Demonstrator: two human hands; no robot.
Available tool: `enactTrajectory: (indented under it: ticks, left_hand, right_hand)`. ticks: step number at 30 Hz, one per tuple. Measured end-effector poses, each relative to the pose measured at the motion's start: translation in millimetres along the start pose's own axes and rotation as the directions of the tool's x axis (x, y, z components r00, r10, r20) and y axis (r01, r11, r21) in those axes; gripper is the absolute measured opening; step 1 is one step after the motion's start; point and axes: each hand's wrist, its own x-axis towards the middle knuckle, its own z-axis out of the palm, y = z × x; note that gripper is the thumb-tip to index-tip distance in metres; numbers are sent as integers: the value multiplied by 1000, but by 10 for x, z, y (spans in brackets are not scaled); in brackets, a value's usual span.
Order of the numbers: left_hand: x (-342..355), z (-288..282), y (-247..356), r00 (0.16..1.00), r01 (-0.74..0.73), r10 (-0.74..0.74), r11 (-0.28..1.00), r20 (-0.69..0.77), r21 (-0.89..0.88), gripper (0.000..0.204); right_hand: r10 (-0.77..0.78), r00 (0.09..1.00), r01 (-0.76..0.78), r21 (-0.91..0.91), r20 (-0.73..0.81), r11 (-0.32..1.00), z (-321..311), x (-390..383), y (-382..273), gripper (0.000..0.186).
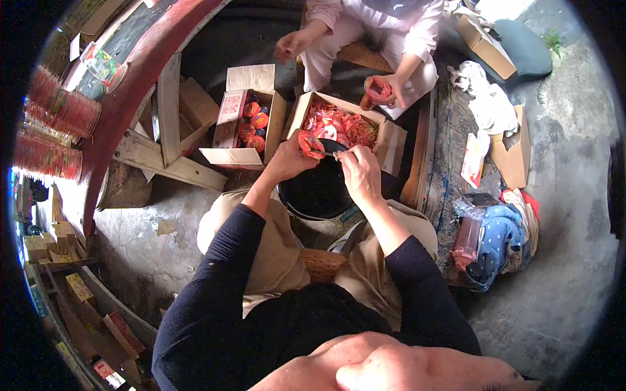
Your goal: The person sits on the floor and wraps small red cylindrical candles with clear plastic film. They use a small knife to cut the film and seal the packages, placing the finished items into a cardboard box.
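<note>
A small red-and-orange wrapped piece point(309, 143) sits pinched in the left hand point(285, 159), held up over the black bucket point(317, 190) between the person's knees, probably so that scraps or loose bits drop into it rather than onto the floor. The right hand point(359, 171) closes around a thin dark tool or strip point(334, 150) whose tip meets the piece; what the tool is stays too small to tell. Both hands are narrow, fingers curled tight on what they hold, and they work close together right above the bucket's rim.

Just beyond the hands lies an open cardboard box point(389, 140) full of similar red-and-orange pieces, near enough to reach without leaning. To its left stands a 2nd cardboard box point(276, 120) holding round red and orange items packed in rows, its flaps folded open.

Across the boxes another person in pale pink clothing sits facing this way, one hand point(289, 45) loose, the other hand point(391, 91) gripping a red bundle point(376, 90).

Further right, a cloth heap point(499, 238) and more cartons point(512, 153) rest on the concrete floor point(561, 287). At the far left hang stacks of red cups point(55, 107).
</note>
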Motion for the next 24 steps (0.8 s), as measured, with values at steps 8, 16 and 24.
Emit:
enactTrajectory:
  ticks: [8, 16, 24]
  left_hand:
    - [38, -50, -141, 940, 92, 5, 959, 342, -268, 38]
    - [-13, 59, -36, 996, -33, 39, 996, 81, -80, 58]
    - [-52, 60, 2, 993, -121, 120, 992, 14, 37, 65]
  right_hand:
    - [-63, 997, 67, -88, 41, 994, 13, -39, -75, 11]
    - [95, 995, -95, -4, 4, 995, -98, -60, -92, 17]
    - [81, 997, -81, 14, 16, 997, -70, -52, -167, 17]
